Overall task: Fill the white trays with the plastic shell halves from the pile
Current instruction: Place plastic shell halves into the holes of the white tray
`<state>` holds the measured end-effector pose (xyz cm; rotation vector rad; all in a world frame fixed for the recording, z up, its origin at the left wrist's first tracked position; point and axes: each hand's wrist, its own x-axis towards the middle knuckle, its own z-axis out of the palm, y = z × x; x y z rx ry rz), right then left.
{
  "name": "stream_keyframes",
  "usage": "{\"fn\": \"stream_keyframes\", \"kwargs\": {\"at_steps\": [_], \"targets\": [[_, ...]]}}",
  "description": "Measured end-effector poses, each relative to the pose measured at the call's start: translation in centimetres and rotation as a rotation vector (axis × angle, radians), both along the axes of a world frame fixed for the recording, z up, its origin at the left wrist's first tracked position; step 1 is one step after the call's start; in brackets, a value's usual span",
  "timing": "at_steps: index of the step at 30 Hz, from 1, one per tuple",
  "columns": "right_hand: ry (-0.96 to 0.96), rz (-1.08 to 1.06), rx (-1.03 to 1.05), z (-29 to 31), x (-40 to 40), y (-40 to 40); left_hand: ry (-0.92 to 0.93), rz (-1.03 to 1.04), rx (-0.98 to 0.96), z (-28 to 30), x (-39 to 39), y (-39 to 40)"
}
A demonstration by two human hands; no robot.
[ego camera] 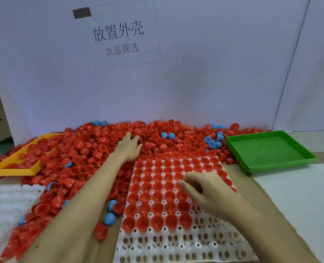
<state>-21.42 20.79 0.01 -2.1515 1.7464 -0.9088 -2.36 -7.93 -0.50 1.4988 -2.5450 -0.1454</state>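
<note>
Fingers (pixel 184 184) of the right hand (pixel 208 192) were curled down over the white tray (pixel 176 245), thumb and forefinger drawn close together above a row of seated red shells; whether they pinched a shell between them could not be told, as the hand hid the spot. The left hand (pixel 129 147) reached far out into the pile of shell halves (pixel 92 149), its fingers bent and dug in among the red pieces near the back, though what they gripped, if anything, was hidden. In the head view the white tray lay straight ahead of the person, its far rows filled with red shells sitting open side up, its near rows bare with holes showing. The pile spread across the table behind and to the left of the tray, mostly red with a few blue shells (pixel 167 135) scattered through it. A yellow tray (pixel 11 168) lay at the left edge of the pile, partly buried in red halves. A second white tray (pixel 3 204) sat at the near left. A green perforated tray (pixel 267 150) stood at the right, just beside the pile. A paper sign (pixel 117 35) with printed characters hung on the white back wall (pixel 224 63).
</note>
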Motion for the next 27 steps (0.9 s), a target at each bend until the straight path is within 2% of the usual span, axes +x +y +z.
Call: {"fn": "stream_keyframes", "kwargs": {"at_steps": [2, 6, 11, 14, 17, 23, 27], "targets": [[-0.006, -0.001, 0.007, -0.1, -0.1, 0.0, 0.109, -0.034, -0.057, 0.2, 1.0, 0.2], [-0.002, -0.011, 0.002, -0.2, -0.4, 0.1, 0.407, -0.171, -0.355, 0.1, 2.7, 1.2], [0.022, -0.025, -0.006, 0.0, -0.3, 0.0, 0.771, -0.123, -0.448, 0.1, 4.0, 3.9], [0.039, -0.055, -0.019, -0.1, -0.5, 0.0, 0.943, -0.143, -0.327, 0.0, 4.1, 7.3], [0.002, -0.087, -0.047, -0.1, -0.6, 0.0, 1.005, -0.251, -0.232, -0.1, 4.2, 11.5], [-0.149, -0.077, -0.049, 0.1, 1.0, 0.0, 1.185, -0.337, 0.081, -0.3, 4.5, 17.2], [-0.309, 0.015, -0.028, 0.1, 2.7, 0.2, 1.303, -0.382, 0.327, -0.3, 3.9, 18.7]]}}
